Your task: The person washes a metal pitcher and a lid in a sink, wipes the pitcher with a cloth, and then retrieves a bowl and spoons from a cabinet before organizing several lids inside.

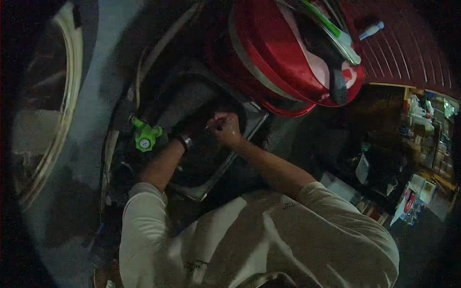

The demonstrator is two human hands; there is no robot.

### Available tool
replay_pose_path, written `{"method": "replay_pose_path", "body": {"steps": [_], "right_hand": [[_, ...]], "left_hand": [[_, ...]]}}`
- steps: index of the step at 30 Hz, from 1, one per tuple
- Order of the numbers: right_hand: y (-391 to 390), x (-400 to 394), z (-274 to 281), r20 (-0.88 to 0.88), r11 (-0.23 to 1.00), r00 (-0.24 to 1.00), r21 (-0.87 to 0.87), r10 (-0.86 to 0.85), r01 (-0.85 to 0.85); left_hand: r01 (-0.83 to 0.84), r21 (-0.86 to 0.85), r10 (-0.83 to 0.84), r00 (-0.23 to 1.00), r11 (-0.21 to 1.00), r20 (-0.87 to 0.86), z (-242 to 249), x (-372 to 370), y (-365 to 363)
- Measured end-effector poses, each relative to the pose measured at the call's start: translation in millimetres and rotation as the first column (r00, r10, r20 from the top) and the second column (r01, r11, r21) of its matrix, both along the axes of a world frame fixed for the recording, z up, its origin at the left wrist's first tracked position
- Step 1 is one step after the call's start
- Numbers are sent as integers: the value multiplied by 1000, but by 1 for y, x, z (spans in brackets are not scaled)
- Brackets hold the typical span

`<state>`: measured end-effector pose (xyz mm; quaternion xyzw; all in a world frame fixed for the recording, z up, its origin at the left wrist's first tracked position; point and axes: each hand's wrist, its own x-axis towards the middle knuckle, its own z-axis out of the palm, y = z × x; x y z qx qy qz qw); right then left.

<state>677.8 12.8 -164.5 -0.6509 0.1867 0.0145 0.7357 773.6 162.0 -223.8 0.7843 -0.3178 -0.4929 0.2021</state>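
Both my hands are together over a dark sink (221, 175) with a pale metal front rim. My right hand (226, 130) is closed, its fingers curled inward, and looks wet. Whatever lies inside its fingers is too dark to make out. My left hand (198, 126) reaches in from the left, beside or touching the right one. Deep shadow hides its fingers. A band or watch (185, 142) circles the left wrist. Left of that forearm stands a tap with a bright green handle (145, 139).
A large red tub (278, 53) stands behind the sink, with a green-handled item (322, 19) on it. A round pale-framed mirror (72, 91) is at the left. Cluttered shelves (427, 125) line the right. A ribbed dark red surface (403, 43) fills the upper right.
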Motion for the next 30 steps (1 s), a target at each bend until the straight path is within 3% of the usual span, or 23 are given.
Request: {"method": "replay_pose_path", "body": {"steps": [2,4,5,6,9,10,12,13,14,15,16,18,19,20,22,23,24,25,26,27,28,30], "right_hand": [[-2,-7,-4,84,976,996,219,-24,5],[-6,1,17,138,948,990,317,-19,-26],[-11,5,40,116,999,993,-34,19,-15],[-11,2,52,80,925,995,-378,54,-20],[-6,-5,-3,218,861,958,-507,187,-53],[-4,-4,6,221,863,951,-500,214,-78],[0,-1,34,436,862,888,-496,148,100],[1,5,38,446,871,881,-482,155,90],[0,14,41,216,905,976,-421,31,64],[3,12,43,-58,933,995,-355,-87,60],[4,12,40,-56,934,994,-351,-96,71],[-1,13,36,446,899,894,-409,48,155],[-5,21,37,457,893,888,-418,47,169],[-3,17,38,362,942,928,-272,-90,197],[1,12,36,243,967,951,-117,-192,225],[6,10,36,128,867,987,-476,-99,149],[9,11,36,-9,647,999,-762,-51,27],[13,12,45,-1,656,999,-755,-34,22],[18,7,54,-88,568,988,-810,127,-145],[25,1,66,-187,446,943,-844,275,-298],[34,0,82,-180,448,938,-841,297,-304],[56,-5,113,-262,126,813,-918,520,-376]], "left_hand": [[-9,-3,9,1000,1000,-9,2,-2,4],[-18,-2,18,1000,1000,-1,6,-1,8],[-16,3,16,1000,1000,2,6,-2,6],[-16,3,16,1000,1000,3,5,-7,4],[-32,9,31,999,999,20,11,-12,2],[-29,9,29,999,1000,23,12,-14,-1],[-50,3,50,999,999,22,14,-17,-3],[-43,4,43,998,999,34,15,-19,-7],[-53,1,53,998,999,41,17,-18,-5],[-74,-2,74,997,997,35,17,-19,-2],[-89,-8,89,995,996,37,14,-21,-3],[-128,-9,129,991,992,35,10,-20,0],[-190,-23,190,981,982,30,11,-16,10],[-258,-31,259,966,966,10,9,-14,21],[-503,-104,500,864,858,-60,12,-16,50],[-634,-164,624,773,755,-116,19,-24,65],[-788,-226,768,612,573,-187,23,-38,73],[-896,-283,872,415,342,-258,27,-57,75],[-937,-310,923,256,164,-287,29,-74,73],[-943,-327,953,157,66,-260,30,-92,67],[-936,-351,973,91,11,-214,30,-108,59],[-928,-369,994,86,53,-72,30,-137,46]]}}
